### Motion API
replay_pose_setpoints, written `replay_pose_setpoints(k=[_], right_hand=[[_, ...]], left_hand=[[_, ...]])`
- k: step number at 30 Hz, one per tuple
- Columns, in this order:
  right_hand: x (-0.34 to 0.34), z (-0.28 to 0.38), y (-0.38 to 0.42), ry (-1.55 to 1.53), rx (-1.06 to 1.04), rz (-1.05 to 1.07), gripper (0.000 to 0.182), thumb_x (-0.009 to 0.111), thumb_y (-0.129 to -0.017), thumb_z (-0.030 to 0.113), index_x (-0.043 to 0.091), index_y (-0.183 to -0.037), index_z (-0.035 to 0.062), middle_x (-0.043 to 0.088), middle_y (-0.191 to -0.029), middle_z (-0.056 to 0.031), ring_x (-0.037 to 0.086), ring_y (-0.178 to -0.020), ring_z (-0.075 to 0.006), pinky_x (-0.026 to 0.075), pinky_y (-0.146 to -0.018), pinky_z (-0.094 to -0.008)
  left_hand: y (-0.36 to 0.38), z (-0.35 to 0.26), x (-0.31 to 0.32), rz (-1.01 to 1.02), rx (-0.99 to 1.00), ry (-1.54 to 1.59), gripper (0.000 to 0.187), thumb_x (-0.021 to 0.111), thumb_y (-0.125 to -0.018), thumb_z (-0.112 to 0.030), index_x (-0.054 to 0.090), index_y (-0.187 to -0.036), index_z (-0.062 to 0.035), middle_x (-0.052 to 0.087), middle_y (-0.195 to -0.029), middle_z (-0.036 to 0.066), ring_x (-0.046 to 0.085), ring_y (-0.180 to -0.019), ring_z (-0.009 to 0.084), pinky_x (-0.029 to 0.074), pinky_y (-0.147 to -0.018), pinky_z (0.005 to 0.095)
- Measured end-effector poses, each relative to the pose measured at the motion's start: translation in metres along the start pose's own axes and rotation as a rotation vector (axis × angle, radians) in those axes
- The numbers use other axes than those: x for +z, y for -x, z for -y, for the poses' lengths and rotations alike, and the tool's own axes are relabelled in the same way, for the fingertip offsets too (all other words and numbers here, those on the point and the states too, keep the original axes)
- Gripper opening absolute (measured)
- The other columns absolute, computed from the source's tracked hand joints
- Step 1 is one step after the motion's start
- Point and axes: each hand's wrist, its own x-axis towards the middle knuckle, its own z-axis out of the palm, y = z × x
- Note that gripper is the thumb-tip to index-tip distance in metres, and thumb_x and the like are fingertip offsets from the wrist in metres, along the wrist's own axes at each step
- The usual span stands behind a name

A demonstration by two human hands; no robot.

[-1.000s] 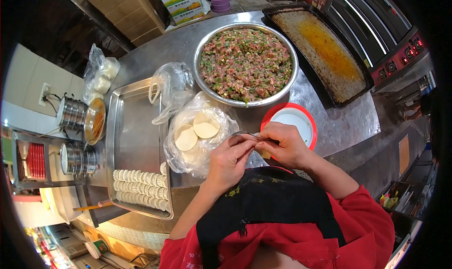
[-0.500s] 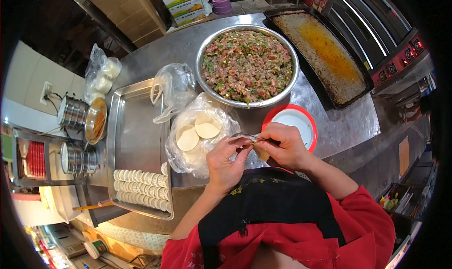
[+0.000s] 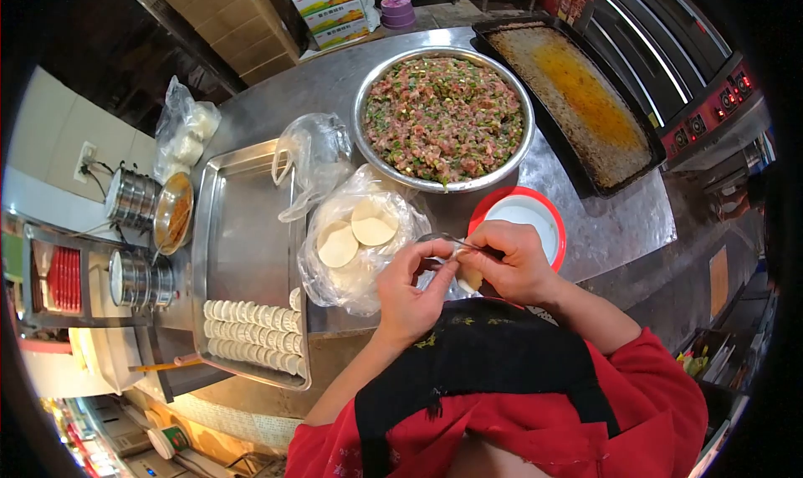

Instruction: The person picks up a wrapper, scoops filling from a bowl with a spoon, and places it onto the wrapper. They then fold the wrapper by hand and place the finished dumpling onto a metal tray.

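My left hand (image 3: 411, 287) and my right hand (image 3: 517, 267) meet in front of the black apron (image 3: 477, 344). Both have their fingers closed on a pale dumpling (image 3: 470, 277), mostly covered by the fingers. A thin dark metal utensil (image 3: 447, 238) juts from the fingers toward the left; its full shape is hidden. Just left of my hands, round dumpling wrappers (image 3: 339, 245) lie in an open plastic bag. Behind my right hand stands a white bowl with a red rim (image 3: 559, 225). Beyond it sits a large steel bowl (image 3: 358, 131) of minced meat with chopped greens.
A steel tray (image 3: 242, 219) on the left holds rows of finished dumplings (image 3: 255, 332) at its near end. A crumpled plastic bag (image 3: 316, 156) overlaps its edge. A black baking pan (image 3: 577, 102) lies at the back right, beside an oven (image 3: 661, 51).
The view has shifted very slightly. My fingers have moved a little along the dumpling's edge while staying together; the bowls and the tray stand as before.
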Motion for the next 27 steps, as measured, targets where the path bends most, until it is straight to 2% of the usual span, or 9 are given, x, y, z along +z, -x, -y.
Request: replay_pose_setpoints(k=[2,4,10,12,14,18,21,24,27], right_hand=[[0.0,-0.002,-0.001,-0.045,0.009,-0.022,0.013,0.068,-0.079,0.01,0.064,-0.088,0.0012,0.06,-0.071,-0.0119,0.059,-0.062,-0.0235,0.045,-0.056,-0.0318],[0.001,-0.003,-0.005,-0.062,-0.038,0.004,0.014,0.067,-0.08,0.009,0.065,-0.091,0.0004,0.061,-0.071,-0.0099,0.058,-0.061,-0.0182,0.045,-0.055,-0.0307],[-0.017,-0.003,-0.014,-0.125,0.284,0.023,0.019,0.063,-0.085,0.011,0.065,-0.1,-0.0012,0.067,-0.079,-0.0096,0.059,-0.073,-0.008,0.048,-0.064,-0.027],[-0.008,-0.011,-0.015,-0.243,0.238,-0.049,0.019,0.064,-0.084,0.011,0.065,-0.099,-0.0014,0.067,-0.079,-0.011,0.059,-0.074,-0.0084,0.047,-0.065,-0.0259],[-0.006,-0.018,-0.014,-0.249,0.239,0.101,0.016,0.064,-0.083,0.01,0.067,-0.094,-0.0017,0.064,-0.077,-0.0105,0.058,-0.072,-0.0112,0.046,-0.063,-0.0266],[-0.003,-0.012,-0.02,-0.047,0.039,0.147,0.013,0.067,-0.078,0.009,0.066,-0.084,-0.0016,0.058,-0.07,-0.0109,0.057,-0.065,-0.0202,0.044,-0.059,-0.0313],[-0.001,-0.009,-0.022,0.015,-0.022,0.186,0.013,0.069,-0.075,0.01,0.065,-0.08,-0.0019,0.054,-0.067,-0.0118,0.055,-0.062,-0.0212,0.044,-0.057,-0.0324],[0.004,-0.004,-0.026,0.054,0.007,0.218,0.016,0.07,-0.074,0.011,0.064,-0.082,-0.0018,0.055,-0.068,-0.0131,0.056,-0.063,-0.0217,0.045,-0.058,-0.0324],[0.006,0.01,-0.029,-0.194,0.183,0.111,0.016,0.069,-0.077,0.01,0.063,-0.085,-0.0028,0.059,-0.071,-0.0098,0.058,-0.066,-0.0149,0.045,-0.058,-0.0302]], left_hand=[[-0.002,-0.003,0.0,0.019,-0.148,0.139,0.031,0.063,-0.082,0.002,0.057,-0.112,-0.0007,0.063,-0.102,0.007,0.06,-0.089,0.0119,0.049,-0.077,0.0251],[-0.003,0.002,-0.007,0.2,-0.428,0.365,0.038,0.061,-0.087,-0.002,0.05,-0.123,0.0013,0.06,-0.109,0.006,0.058,-0.094,0.0095,0.048,-0.081,0.024],[-0.009,0.009,-0.012,0.129,-0.501,0.469,0.042,0.059,-0.088,-0.002,0.048,-0.128,-0.0004,0.06,-0.108,0.007,0.059,-0.092,0.01,0.05,-0.08,0.0236],[-0.011,0.008,-0.013,0.164,-0.544,0.434,0.042,0.059,-0.088,-0.002,0.049,-0.128,-0.0004,0.06,-0.108,0.007,0.06,-0.091,0.0101,0.051,-0.077,0.0234],[-0.013,0.004,-0.012,0.179,-0.533,0.38,0.041,0.06,-0.088,-0.003,0.049,-0.128,-0.0004,0.06,-0.108,0.007,0.06,-0.09,0.01,0.051,-0.076,0.0231],[-0.014,0.004,-0.013,0.247,-0.567,0.306,0.041,0.061,-0.087,-0.005,0.05,-0.127,-0.0008,0.06,-0.107,0.005,0.06,-0.09,0.0098,0.052,-0.073,0.0222],[-0.01,0.009,-0.016,0.289,-0.588,0.391,0.042,0.062,-0.085,-0.002,0.051,-0.126,-0.0008,0.061,-0.106,0.005,0.06,-0.091,0.0103,0.051,-0.075,0.0232],[-0.006,0.019,-0.018,0.248,-0.556,0.578,0.042,0.063,-0.082,0.002,0.052,-0.123,-0.0003,0.061,-0.104,0.005,0.06,-0.092,0.0114,0.051,-0.079,0.0243],[-0.003,0.018,-0.022,0.121,-0.512,0.63,0.043,0.061,-0.077,0.01,0.053,-0.119,0.0012,0.061,-0.105,0.007,0.06,-0.097,0.0153,0.049,-0.085,0.0269]])
